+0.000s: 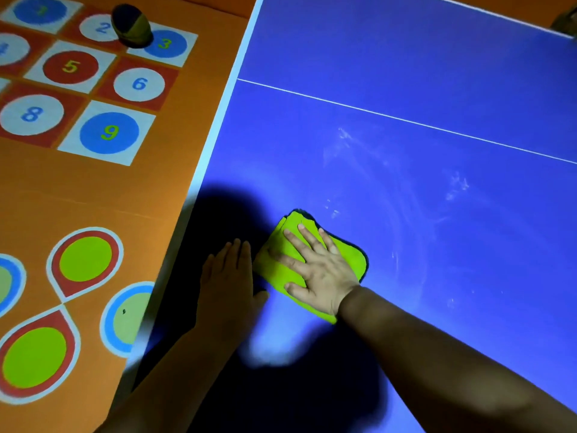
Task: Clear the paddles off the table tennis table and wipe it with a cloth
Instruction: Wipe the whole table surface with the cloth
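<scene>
A folded lime-green cloth lies flat on the blue table tennis table, near its left edge. My right hand presses down on the cloth with straight, spread fingers. My left hand rests flat on the table just left of the cloth, its fingers straight and its thumb near the cloth's edge. Faint whitish smear marks show on the table beyond the cloth. No paddle lies on the visible part of the table.
The table's white side line runs along its left edge. Beyond it is an orange floor with numbered squares and coloured teardrop shapes. A dark oval object, perhaps a paddle, lies on the floor at the top left.
</scene>
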Demonstrator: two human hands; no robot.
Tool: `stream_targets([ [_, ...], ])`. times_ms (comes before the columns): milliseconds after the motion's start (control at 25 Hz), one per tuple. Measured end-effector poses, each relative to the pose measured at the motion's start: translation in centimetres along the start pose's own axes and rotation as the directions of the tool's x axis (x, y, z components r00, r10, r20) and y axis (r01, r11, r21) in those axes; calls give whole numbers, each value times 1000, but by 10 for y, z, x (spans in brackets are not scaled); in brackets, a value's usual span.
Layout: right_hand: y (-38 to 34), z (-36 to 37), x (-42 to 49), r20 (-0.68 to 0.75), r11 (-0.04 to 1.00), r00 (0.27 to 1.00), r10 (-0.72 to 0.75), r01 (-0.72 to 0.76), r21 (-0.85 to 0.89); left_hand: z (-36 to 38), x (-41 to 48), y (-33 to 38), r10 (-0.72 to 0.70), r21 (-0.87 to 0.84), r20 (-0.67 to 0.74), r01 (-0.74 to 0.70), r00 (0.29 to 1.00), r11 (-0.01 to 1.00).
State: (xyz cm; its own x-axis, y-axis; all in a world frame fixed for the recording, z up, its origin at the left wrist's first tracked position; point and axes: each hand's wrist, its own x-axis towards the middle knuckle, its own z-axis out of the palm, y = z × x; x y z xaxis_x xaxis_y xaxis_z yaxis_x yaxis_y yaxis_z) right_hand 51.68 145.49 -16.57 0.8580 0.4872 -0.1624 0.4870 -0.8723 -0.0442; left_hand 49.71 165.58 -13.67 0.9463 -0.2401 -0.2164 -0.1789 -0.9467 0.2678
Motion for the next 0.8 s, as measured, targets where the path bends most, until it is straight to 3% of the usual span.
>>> stream_targets([
  [280,137,-21,129,-16,998,998,61,-61,14,-5,118,63,-135,73,-11,135,991,988],
  [440,201,-28,199,-40,992,992,124,-124,-8,-1,169,81,-145,63,-28,146,989,987],
  [520,230,-31,226,-37,984,983,179,-179,-1,-1,183,82,-120,115,29,116,992,987],
  [640,272,-32,248,-15,971,971,238,-238,-6,-1,193,82,-98,199,98,77,990,977],
  [800,292,-33,242,-12,956,958,287,-286,69,-1,191,84,-140,156,121,121,983,980],
])
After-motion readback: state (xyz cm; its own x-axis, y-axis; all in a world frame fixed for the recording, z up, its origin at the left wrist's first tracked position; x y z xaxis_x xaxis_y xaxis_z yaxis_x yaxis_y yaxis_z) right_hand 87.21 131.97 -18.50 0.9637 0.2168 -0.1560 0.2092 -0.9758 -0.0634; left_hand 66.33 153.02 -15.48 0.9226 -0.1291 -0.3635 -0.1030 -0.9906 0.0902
